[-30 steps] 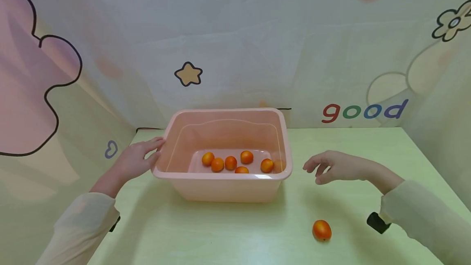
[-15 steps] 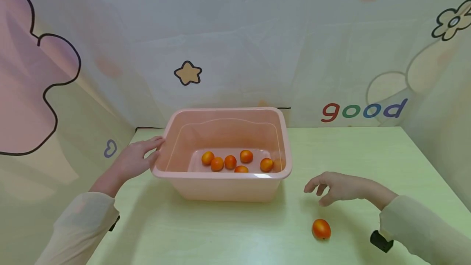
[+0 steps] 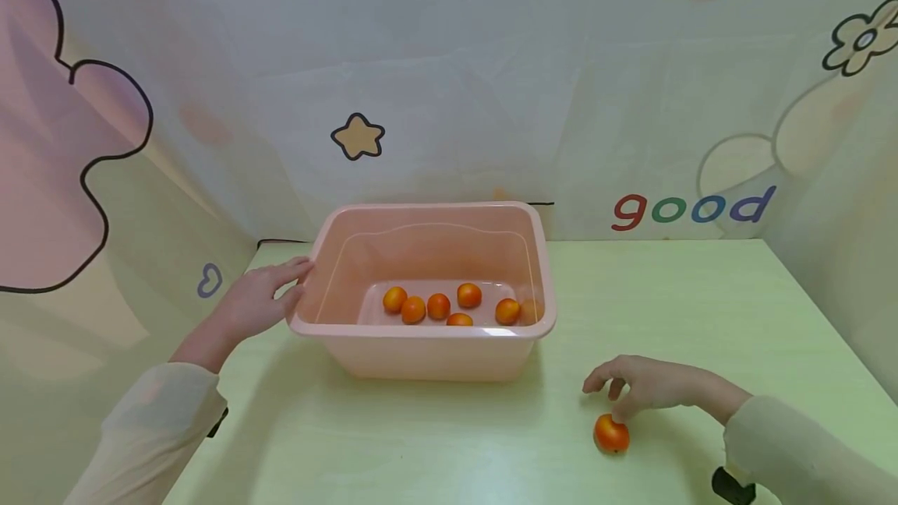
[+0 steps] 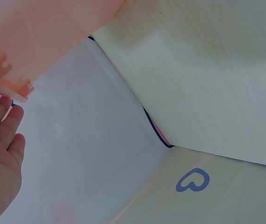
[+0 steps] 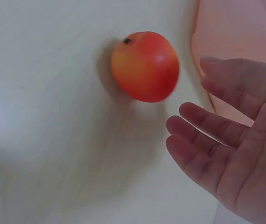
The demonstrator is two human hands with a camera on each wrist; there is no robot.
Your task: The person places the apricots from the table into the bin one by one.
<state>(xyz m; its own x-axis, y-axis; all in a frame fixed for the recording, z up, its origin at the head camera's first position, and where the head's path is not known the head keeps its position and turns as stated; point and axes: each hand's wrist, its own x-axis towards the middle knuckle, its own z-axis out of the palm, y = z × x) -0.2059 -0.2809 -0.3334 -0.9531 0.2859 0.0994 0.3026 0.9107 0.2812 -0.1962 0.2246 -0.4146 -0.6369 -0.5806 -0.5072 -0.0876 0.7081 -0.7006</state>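
Note:
A pink plastic tub (image 3: 435, 353) stands at the back of the table with several small orange-red fruits (image 3: 438, 306) on its bottom. My left hand (image 3: 261, 300) touches the tub's left rim; its fingers reach the underside of the rim (image 4: 4, 89) in the left wrist view, fairly straight. On the right, one more orange-red fruit (image 3: 611, 434) with a dark stem spot lies on the table. Just above it hovers my right hand (image 3: 648, 384), palm down. In the right wrist view the right hand's fingers (image 5: 207, 140) are loosely bent and apart from the fruit (image 5: 145, 67).
The pale green table (image 3: 421, 443) meets a hanging cloth (image 3: 449, 100) printed with a star, a heart and the word "good" behind the tub. Cloth also closes in the left and right sides. A dark band-like object (image 3: 733, 485) sits under the right sleeve.
My right hand has come down toward the near side of the table, from beside the tub to just over the lone fruit. The left hand and the tub stay put.

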